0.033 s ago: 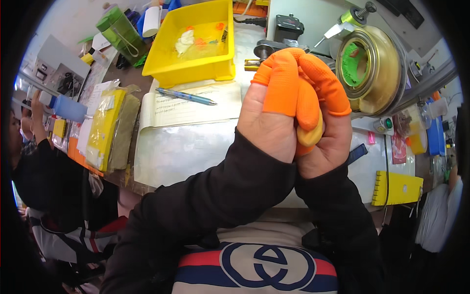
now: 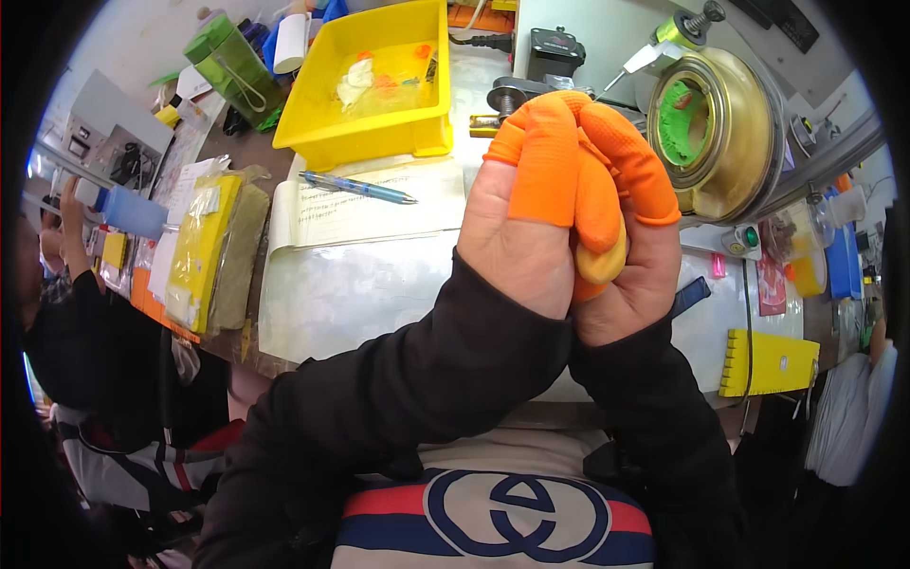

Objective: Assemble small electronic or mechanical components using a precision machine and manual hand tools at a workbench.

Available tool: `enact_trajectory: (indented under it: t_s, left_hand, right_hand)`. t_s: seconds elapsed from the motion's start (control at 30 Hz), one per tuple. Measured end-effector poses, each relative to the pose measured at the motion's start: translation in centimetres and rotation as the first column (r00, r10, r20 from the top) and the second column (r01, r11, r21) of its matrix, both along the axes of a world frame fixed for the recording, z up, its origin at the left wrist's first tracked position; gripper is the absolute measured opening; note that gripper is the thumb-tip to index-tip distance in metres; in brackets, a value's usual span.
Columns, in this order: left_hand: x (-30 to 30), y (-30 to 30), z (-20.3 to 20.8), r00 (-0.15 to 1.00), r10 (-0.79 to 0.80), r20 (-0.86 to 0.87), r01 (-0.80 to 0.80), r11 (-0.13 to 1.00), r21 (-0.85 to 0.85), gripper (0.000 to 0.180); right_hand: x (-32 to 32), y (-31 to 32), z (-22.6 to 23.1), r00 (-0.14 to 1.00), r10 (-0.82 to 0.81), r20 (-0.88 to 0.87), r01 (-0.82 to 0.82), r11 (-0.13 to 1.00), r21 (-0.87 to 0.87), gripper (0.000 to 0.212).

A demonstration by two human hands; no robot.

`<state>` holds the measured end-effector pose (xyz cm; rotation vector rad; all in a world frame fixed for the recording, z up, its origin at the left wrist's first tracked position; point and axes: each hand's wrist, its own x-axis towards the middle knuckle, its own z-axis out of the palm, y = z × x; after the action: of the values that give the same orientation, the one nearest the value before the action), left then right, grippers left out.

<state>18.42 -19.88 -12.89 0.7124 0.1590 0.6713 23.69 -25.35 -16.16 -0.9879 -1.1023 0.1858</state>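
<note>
My left hand (image 2: 517,242) and my right hand (image 2: 649,251) are brought together over the bench, fingers curled inward and pressed against each other. Orange rubber finger cots cover most of the fingers, and one tip shows yellow. Whatever lies between the palms, if anything, is hidden. Just beyond the fingertips sits a metal fixture with a bolt (image 2: 512,100). To the right of my hands stands a round gold-coloured wheel (image 2: 730,142) with a green ring (image 2: 680,123) at its centre. A thin-tipped tool in a green holder (image 2: 675,36) points down beside that wheel.
A yellow bin (image 2: 370,133) holds small scraps at the back. Before it lie a notebook (image 2: 379,218) and a blue pen (image 2: 365,188). Bagged yellow packets (image 2: 204,256) and a green bottle (image 2: 232,71) stand left, near another person's arm (image 2: 71,223). A yellow notched block (image 2: 773,364) lies right.
</note>
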Motion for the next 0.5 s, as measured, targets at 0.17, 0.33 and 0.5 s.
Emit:
enact_trajectory:
  t_s: [0.17, 0.33, 0.5]
  left_hand:
    - [0.1, 0.0, 0.8, 0.985, 0.003, -0.17, -0.018, 0.996, -0.085, 0.023]
    - [-0.3, -0.2, -1.3, 0.983, -0.149, 0.107, 0.142, 0.988, 0.066, 0.022]
    - [-0.5, 1.4, 1.2, 0.989, 0.132, 0.061, -0.14, 0.978, 0.152, 0.026]
  right_hand:
    - [-0.2, -0.5, 0.7, 0.975, -0.009, -0.221, -0.004, 0.998, -0.055, 0.05]
    - [-0.6, -1.2, 0.3, 0.972, -0.2, 0.119, 0.211, 0.974, -0.08, 0.048]
    - [0.0, -3.4, 0.8, 0.942, -0.332, 0.055, 0.336, 0.923, -0.19, 0.04]
